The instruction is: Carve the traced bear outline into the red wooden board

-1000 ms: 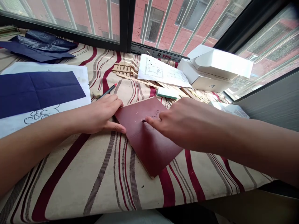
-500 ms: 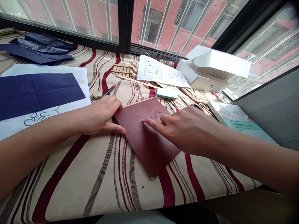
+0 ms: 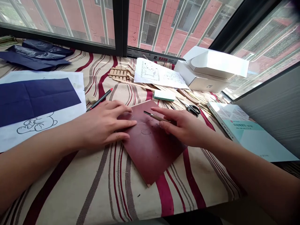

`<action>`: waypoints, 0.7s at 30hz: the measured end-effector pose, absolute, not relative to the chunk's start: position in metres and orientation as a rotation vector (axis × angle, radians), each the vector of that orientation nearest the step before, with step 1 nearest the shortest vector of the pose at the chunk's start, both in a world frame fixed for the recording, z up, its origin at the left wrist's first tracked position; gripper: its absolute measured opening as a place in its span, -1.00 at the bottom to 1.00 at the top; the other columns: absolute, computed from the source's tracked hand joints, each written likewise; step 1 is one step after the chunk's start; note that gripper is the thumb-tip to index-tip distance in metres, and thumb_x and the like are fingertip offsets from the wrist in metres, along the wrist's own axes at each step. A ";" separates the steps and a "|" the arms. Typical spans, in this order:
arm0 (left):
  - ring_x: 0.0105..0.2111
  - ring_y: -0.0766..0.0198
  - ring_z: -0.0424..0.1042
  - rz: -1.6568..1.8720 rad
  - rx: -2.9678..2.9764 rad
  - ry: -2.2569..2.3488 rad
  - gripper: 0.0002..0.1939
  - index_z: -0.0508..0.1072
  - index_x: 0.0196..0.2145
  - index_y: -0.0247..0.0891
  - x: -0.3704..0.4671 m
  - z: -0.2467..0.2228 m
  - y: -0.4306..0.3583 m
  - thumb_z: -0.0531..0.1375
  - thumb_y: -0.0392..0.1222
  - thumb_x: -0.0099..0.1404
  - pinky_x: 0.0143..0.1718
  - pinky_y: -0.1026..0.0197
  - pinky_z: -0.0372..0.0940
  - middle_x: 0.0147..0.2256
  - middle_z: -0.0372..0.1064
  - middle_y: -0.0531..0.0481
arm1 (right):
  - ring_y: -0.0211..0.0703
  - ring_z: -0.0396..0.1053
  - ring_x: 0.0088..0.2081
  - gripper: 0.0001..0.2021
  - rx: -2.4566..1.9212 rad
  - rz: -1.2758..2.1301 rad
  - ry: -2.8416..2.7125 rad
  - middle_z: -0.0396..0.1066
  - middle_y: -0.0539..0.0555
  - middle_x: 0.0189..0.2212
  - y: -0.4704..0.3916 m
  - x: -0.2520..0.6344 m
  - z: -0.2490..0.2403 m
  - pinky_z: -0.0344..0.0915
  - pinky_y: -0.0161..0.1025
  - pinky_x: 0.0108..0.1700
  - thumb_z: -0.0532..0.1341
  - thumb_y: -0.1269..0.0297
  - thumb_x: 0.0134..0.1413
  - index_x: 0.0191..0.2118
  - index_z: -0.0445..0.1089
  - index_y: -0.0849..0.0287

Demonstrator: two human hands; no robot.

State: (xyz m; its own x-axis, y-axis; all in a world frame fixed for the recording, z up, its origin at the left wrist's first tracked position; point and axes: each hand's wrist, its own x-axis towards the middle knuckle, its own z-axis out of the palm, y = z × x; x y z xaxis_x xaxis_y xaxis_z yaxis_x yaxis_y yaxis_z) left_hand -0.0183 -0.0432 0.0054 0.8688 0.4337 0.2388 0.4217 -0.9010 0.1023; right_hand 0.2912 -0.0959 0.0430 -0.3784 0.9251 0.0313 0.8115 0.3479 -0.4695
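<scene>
A dark red board (image 3: 150, 156) lies at a slant on the striped cloth, with thin outlines drawn on its upper part. Over its left corner rests my left hand (image 3: 105, 125), fingers spread and holding nothing. My right hand (image 3: 185, 126) is closed around a carving tool (image 3: 158, 117) with a wooden handle and a dark metal tip. The tip points left, above the upper part of the board; whether it touches the surface I cannot tell. A pen with a red end (image 3: 100, 98) lies just beyond my left hand, beside a small pale eraser (image 3: 92, 99).
Black-handled scissors (image 3: 193, 109), thin wooden strips and a pale green-and-white block (image 3: 164, 95) lie behind the board. A book (image 3: 246, 128) is at the right, a white box (image 3: 208, 79) by the window. Dark blue paper (image 3: 37, 100) covers part of a drawing sheet (image 3: 72, 120) at left.
My right hand has drawn back from the middle of the board, and the carving tool now shows along its length. My left hand has shifted right, with its fingers spread farther over the board.
</scene>
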 end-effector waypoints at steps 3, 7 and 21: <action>0.14 -0.17 0.39 0.445 3.000 0.853 -0.38 0.70 0.03 -0.10 -0.030 0.009 -0.031 -0.08 0.24 0.64 0.28 -0.19 0.25 0.17 0.48 -0.22 | -0.06 0.60 -0.24 -0.51 -1.487 0.353 -2.566 0.72 0.17 0.02 -0.102 0.286 0.049 0.30 -0.19 -0.23 0.10 0.20 0.50 0.42 0.48 0.02; 0.05 -0.20 0.41 0.389 2.853 1.036 -0.24 0.62 0.12 -0.19 -0.036 0.009 -0.026 -0.05 0.46 0.53 0.16 -0.18 0.32 0.05 0.49 -0.26 | -0.06 0.62 -0.28 -0.51 -1.511 0.247 -2.812 0.75 0.11 -0.14 -0.110 0.277 0.060 0.20 -0.22 -0.33 0.09 0.28 0.51 0.40 0.49 -0.09; 0.01 -0.21 0.43 0.199 2.569 1.137 -0.08 0.54 0.14 -0.20 -0.033 0.005 -0.026 0.14 0.66 0.24 0.08 -0.15 0.37 -0.01 0.42 -0.24 | -0.12 0.51 -0.38 -0.42 -1.630 -0.007 -3.108 0.70 0.05 -0.30 -0.105 0.245 0.091 -0.09 -0.22 -0.46 0.22 0.41 0.37 0.40 0.48 -0.20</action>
